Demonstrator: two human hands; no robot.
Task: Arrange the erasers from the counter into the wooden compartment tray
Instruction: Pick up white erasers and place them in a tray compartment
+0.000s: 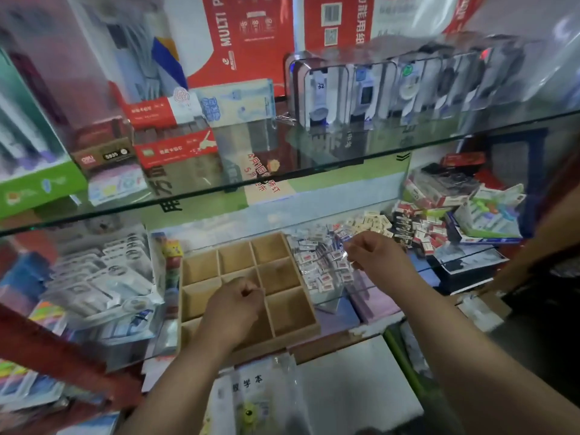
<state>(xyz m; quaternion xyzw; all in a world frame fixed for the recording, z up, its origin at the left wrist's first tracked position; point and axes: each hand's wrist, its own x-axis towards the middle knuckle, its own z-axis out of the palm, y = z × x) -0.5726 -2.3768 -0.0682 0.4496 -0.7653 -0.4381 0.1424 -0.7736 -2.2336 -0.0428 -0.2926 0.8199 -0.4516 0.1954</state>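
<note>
Step in hand, as judged: picking erasers from the heap and placing them in the tray.

The tray [284, 309] sits on the lower shelf, under a glass shelf [314, 164]. Its visible compartments hold nothing. Count: three columns; at least three rows show, and the left hand covers part of the front ones, so the full number cannot be told.

The erasers [323, 262] lie in a loose heap just right of the tray, touching its right wall. Too many and too blurred to count; several dozen at a guess. Darker and red packets lie farther right.

Left hand [233, 306]: over the tray's middle, fingers curled; whether they hold anything is hidden.

Right hand [375, 252]: over the heap, fingers pinched on something small and clear-wrapped, likely one eraser.

Advice: lift clear of the heap before crossing the tray wall, fill the far compartments first, and lay pieces flat, same face up.
</note>
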